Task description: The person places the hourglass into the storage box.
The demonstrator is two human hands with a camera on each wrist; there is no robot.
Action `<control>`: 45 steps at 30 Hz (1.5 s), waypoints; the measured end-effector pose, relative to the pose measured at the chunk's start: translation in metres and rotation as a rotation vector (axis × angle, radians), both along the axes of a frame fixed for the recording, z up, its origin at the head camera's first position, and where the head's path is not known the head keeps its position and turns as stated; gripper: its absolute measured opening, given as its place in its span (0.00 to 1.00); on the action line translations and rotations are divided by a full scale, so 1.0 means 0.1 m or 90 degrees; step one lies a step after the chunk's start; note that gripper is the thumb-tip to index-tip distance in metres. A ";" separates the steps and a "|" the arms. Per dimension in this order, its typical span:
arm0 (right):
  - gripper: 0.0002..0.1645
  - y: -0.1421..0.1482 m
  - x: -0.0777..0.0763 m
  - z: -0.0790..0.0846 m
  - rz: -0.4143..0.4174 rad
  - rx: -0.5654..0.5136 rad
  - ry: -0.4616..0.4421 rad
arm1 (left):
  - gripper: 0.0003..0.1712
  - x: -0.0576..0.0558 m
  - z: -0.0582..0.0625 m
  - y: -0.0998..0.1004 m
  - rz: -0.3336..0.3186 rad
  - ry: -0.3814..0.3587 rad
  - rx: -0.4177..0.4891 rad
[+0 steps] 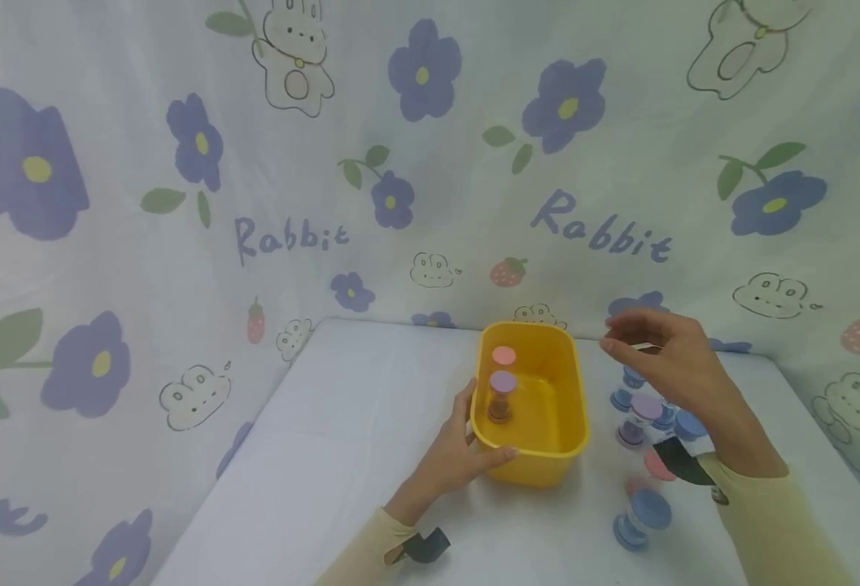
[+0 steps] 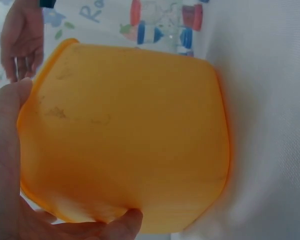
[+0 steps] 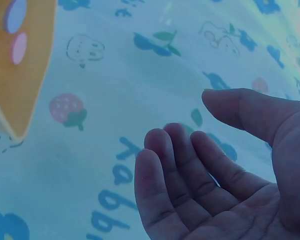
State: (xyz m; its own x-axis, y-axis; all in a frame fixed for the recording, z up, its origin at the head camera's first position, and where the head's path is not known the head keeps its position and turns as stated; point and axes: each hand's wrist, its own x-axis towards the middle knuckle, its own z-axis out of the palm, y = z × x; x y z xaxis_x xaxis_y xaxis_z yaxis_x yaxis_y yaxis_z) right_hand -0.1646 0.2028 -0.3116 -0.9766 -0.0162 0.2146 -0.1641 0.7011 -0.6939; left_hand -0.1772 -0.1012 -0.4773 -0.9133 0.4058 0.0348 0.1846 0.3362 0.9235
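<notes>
- Left hand [image 1: 459,456] is gripping the yellow bin [image 1: 528,470] on the counter [image 1: 312,456].
- Right hand [image 1: 682,358] is hovering empty, fingers loosely curved, far right.
- Sand timers [image 1: 651,509] are standing right of the bin, two inside.
- Loading apparently; next move likely calling for lowering, pinching another.

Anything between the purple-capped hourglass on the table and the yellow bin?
Nothing visible: bare table lies between the purple-capped hourglass and the yellow bin. It would likely just need lifting over the bin's right wall; the left hand holds the near-left corner, out of that path.
</notes>
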 end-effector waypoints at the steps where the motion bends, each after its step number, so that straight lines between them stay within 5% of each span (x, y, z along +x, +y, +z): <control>1: 0.24 0.05 0.03 -0.02 -0.009 -0.002 0.003 | 0.66 0.00 0.00 0.00 0.001 0.000 0.000; 17: 0.17 0.74 0.30 -0.47 -0.073 -0.059 0.112 | 0.67 -0.02 -0.03 -0.01 -0.009 0.007 0.020; 23: 0.20 0.90 0.34 -0.72 -0.138 -0.080 0.065 | 0.66 -0.02 -0.04 -0.01 -0.012 0.005 0.024; 33: 0.40 1.11 0.34 -1.09 -0.254 -0.071 -0.070 | 0.67 -0.01 -0.03 -0.01 -0.022 0.013 0.029; 45: 0.51 1.25 0.35 -1.45 -0.243 -0.053 -0.117 | 0.68 -0.02 -0.05 -0.01 -0.020 0.011 0.029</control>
State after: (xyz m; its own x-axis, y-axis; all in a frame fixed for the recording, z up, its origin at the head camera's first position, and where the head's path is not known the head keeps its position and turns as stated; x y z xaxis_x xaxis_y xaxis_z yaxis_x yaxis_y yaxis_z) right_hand -0.1298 0.3277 -0.4569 -0.9310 0.3643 0.0215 0.2286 0.6280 -0.7439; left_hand -0.1789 -0.1025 -0.4821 -0.8990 0.4324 0.0693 0.2105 0.2880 0.9342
